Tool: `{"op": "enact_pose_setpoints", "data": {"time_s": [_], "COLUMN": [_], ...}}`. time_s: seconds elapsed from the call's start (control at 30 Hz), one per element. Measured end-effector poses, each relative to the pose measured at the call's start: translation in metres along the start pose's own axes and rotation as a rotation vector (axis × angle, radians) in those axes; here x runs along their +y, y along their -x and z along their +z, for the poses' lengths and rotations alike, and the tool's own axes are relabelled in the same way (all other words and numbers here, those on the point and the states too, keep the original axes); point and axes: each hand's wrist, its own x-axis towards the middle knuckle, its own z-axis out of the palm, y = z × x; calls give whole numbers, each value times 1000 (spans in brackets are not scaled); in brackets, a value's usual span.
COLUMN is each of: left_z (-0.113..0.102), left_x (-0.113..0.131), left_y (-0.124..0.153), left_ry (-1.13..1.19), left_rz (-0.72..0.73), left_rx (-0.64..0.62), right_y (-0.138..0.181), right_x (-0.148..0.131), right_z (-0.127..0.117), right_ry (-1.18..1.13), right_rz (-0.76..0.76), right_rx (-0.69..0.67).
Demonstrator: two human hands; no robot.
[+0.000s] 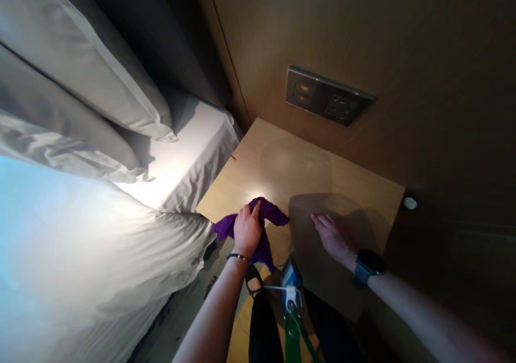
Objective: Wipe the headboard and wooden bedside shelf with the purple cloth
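Beside the bed (80, 234), your left hand (246, 230) presses flat on the purple cloth (266, 215) at the table's (282, 164) near-left edge, mid-wipe by the look of it. Your right hand (332, 237) rests open on the wood, holding nothing. Next stroke likely needs sweeping toward the wall panel (326, 97).

A crumpled purple cloth (264, 226) lies bunched on the wooden nightstand's (322, 175) near edge
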Motion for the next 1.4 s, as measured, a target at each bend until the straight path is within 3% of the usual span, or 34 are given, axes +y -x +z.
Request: {"op": "enact_pose_setpoints", "data": {"time_s": [0.4,0.67,0.87,1.1,1.4], "left_z": [-3,2,3,0,7], "left_x": [3,2,3,3,1], "left_y": [1,1,1,1,1], "left_ry": [3,33,41,44,25], "left_rz": [-1,16,10,-1,14], "left_rx": [14,43,49,22,56], "right_y": [-10,-12,-13,-15,-6], "right_x": [9,30,43,50,67], "right_z": [-7,-9,-5,16,17], "right_ry": [-10,60,68,9,0], "right_rz": [-95,-203,-273,-243,-230], "right_rx": [5,-11,-95,-144,-137]}}
